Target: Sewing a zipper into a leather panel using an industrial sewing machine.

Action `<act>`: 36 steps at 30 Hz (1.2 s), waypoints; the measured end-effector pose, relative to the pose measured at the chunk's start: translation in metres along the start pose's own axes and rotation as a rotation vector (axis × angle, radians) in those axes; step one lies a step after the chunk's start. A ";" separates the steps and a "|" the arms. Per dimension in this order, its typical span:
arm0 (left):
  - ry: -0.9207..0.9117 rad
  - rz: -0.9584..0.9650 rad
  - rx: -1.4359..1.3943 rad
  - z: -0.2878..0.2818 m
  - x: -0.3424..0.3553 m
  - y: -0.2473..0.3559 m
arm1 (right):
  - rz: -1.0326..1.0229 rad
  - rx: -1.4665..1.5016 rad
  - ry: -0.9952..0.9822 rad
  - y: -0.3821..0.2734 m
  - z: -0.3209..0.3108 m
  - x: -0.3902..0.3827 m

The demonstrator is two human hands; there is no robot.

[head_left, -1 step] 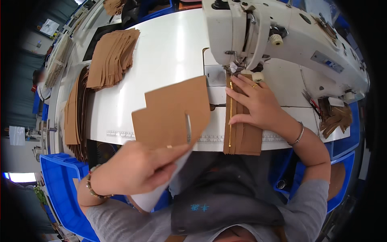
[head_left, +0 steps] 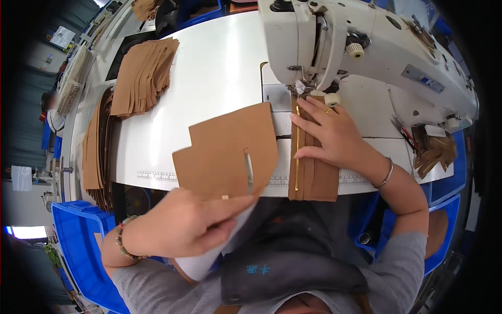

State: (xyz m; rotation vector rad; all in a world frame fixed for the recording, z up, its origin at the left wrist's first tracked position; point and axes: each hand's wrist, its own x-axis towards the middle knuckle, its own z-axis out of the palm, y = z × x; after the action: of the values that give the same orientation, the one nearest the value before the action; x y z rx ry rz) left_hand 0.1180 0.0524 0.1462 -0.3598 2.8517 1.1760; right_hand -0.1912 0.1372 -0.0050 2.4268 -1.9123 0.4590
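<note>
Brown zipper strip (head_left: 325,180) lies lengthwise on the white sewing table (head_left: 219,57), far end up at the presser-foot area of the white sewing machine (head_left: 293,44), near end reaching the table's front edge. Can't tell whether the far end is under the foot; too small. Gold zipper (head_left: 297,172) runs along the strip's left side, with layered brown edges to its right.

Right hand (head_left: 332,133): palm down on the strip, fingers spread, not closed around anything. Fingertips at or just beside the zipper, the upper ones close to the foot. Ring on one finger, metal bangle (head_left: 386,175) at the wrist.

Left hand (head_left: 183,220): fingers closed on the near edge of a brown notched panel (head_left: 225,141), index finger stretched along that edge. Panel has a stepped left side and a narrow slot; it sits left of the strip, apart from it. White surface shows below the hand; can't tell if it's the panel's underside.

Around: fanned stack of brown pieces (head_left: 144,76) on the table at far left, second brown stack (head_left: 97,152) near it at the table's left edge. Red-handled snips (head_left: 403,132) and brown scraps (head_left: 436,152) on the right. Blue bin (head_left: 83,256) below left.
</note>
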 end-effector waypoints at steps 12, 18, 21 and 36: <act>0.258 0.390 0.383 0.050 0.080 -0.065 | -0.027 -0.016 0.030 0.012 0.014 -0.002; 0.208 0.078 0.378 0.089 0.103 -0.098 | -0.090 -0.033 0.122 0.011 0.010 -0.003; 0.261 0.062 0.387 0.087 0.108 -0.102 | -0.081 0.074 0.109 0.010 0.005 -0.005; 0.444 0.128 0.568 0.087 0.133 -0.110 | -0.066 0.050 0.058 0.008 -0.002 -0.003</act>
State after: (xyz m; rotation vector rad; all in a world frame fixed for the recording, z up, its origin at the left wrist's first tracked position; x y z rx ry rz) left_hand 0.0088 0.0118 -0.0080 -0.4525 3.4519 0.2635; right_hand -0.1999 0.1379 -0.0055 2.4693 -1.8143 0.5737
